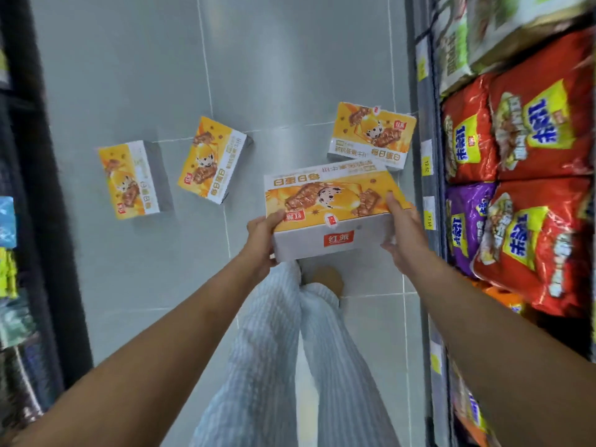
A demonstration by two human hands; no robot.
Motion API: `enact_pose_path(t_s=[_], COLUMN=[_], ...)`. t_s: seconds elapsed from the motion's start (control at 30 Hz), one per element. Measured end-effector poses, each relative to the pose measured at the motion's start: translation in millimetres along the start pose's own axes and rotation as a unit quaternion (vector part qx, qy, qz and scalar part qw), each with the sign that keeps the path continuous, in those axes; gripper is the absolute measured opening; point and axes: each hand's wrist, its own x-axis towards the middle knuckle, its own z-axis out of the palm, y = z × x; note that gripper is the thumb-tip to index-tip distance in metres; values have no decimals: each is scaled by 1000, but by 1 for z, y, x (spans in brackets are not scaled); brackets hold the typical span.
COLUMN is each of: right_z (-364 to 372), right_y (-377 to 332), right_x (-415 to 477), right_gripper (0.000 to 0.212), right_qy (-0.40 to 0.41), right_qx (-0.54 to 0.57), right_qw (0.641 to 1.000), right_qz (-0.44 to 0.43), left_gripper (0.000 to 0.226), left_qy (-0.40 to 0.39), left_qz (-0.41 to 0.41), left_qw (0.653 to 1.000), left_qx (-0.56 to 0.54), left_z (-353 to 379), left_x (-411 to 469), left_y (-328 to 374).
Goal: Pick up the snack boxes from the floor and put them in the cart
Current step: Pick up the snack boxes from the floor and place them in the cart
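The left hand (263, 235) is clasped round the near left corner of the held snack box (332, 211), with the thumb laid on the printed top. The same box is gripped at its right end by the right hand (403, 233), thumb on top and fingers against the white side. It is held level above the grey tiled floor (129, 75), in front of the striped trousers (274, 333).

At far left a dark shelf (29, 188) is seen. Three more boxes lie flat on the tiles. The leftmost box (130, 180) lies near that shelf and the middle box (211, 159) lies just beside it, not touching. The far box (371, 137) lies close to the base of the right shelving, its near edge overlapped in view by the held box. At right, red snack bags (532, 130) and a purple bag (467, 221) are stacked behind yellow price tags (427, 162).
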Motion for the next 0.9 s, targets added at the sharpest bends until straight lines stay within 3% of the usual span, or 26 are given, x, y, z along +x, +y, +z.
enact_pose_path(t_s=[0.13,0.3,0.4,0.5,0.53,0.6,0.67,0.8,0.9], right_z=[12,51,84,111,120,132,139,144,138], right_y=[-10,-5,11,45,49,60,74,128,173], right_x=[-59,-128,-174,-197,-220,-261,-286,-346,-381], right_gripper=[72,92,91,122,121,92,78,73,63], right_qy=[-39,-122,-185,-206,-212,-209,-213,-271,-310], right_qx=[-8,-16,-110,-208,-231,-253,-260,-339,-417], right_qw=[999,992,975,956,950,944,941,898,851], right_qz=[-18,29,48,9,3,-27,-41,-71,-80], left_gripper=[60,56,54,73,84,102,107,101,90], left_qy=[-5,28,63,113,123,134,123,139,243], left_qz=[6,32,33,46,44,43,44,36,29], left_qw=[995,984,963,928,919,899,884,857,857], left_qx=[-95,-175,-259,-352,-372,-415,-449,-495,-454], left_z=[-32,-59,-71,-94,-102,-120,-134,-185,-236], left_x=[-57,-114,-151,-182,-193,-211,-229,-267,-284], left_y=[-16,-37,-52,-76,-83,-105,-126,-203,-272])
